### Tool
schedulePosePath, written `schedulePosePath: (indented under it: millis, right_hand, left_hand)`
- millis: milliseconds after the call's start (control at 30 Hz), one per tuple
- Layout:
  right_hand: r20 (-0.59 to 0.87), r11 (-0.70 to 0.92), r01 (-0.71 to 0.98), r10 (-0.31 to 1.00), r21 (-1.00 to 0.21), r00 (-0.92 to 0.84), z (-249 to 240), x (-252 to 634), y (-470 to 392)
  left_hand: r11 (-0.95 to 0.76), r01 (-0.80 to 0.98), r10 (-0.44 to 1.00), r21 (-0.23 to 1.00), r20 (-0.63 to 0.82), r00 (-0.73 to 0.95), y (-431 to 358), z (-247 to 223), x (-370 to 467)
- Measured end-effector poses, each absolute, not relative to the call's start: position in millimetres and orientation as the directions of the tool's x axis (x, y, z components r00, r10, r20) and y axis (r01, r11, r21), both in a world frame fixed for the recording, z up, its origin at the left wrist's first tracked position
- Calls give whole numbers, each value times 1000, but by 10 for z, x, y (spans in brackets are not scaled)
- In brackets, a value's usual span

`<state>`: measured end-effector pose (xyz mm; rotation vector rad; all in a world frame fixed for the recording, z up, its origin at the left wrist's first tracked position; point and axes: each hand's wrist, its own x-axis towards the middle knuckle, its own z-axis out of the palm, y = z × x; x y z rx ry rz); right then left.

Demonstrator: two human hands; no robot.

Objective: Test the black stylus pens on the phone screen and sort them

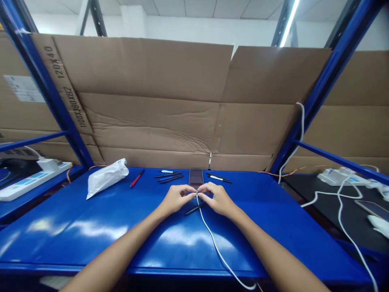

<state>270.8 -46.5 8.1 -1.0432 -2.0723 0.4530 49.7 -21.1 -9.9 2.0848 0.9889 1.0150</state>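
Head view: left hand [178,198] and right hand [219,198] are close together, thumbs and fingertips both pinched on the upper end of a white cable [212,239]. Small tip between the fingers; shape and type too hidden to tell. Cable runs down over the blue table [146,243] and past its front edge. Dark flat device [196,177] lies just beyond the fingertips; black pen [193,209] sits just below them, near the cable.

Handling, my judgement: pinch close to the tip with light, even pressure from both hands, and turn it by the firm end, not the soft cord. Leave slack so the hanging length doesn't tug. Keep thumbs off the tip's face so its alignment can be seen. Watch the nearby pen; a loose loop could drag it.

Counts: hands 2, held cable 1, dark flat device 1, blue table 1. Pens, about 7: the near one, a red pen [137,178], roughly three in the left pen group [170,178], two in the right pen group [219,178]; overlap makes the left count unsure. White plastic bag [107,177] 1. Power strips 2: left power strip [33,181], right power strip [343,177].
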Motion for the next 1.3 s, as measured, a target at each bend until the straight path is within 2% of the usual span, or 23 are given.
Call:
schedulePosePath:
  millis: [200,367,533,700,1033,1300]
  right_hand:
    - [445,592,525,806,-611,-391,77,2675,-473]
    - [465,597,613,798,-518,-384,91,2862,-375]
    - [353,591,696,805,-408,-476,-14,3098,-214]
    - [322,598,678,802,-427,-504,-94,3050,-189]
    - [321,578,704,816,-413,-481,-140,3073,-168]
    - [358,582,699,811,-416,-462,-72,3141,-171]
  left_hand:
    - [-673,386,727,631,467,503,-260,-30,487]
    - [-606,500,793,618,425,436,-121,-71,374]
    - [-520,624,852,583,301,429,106,-185,165]
    - [-498,681,866,537,260,428,184,-241,99]
    - [-510,669,859,540,278,430,125,-138,89]
    - [-600,662,787,449,185,588,-46,30,90]
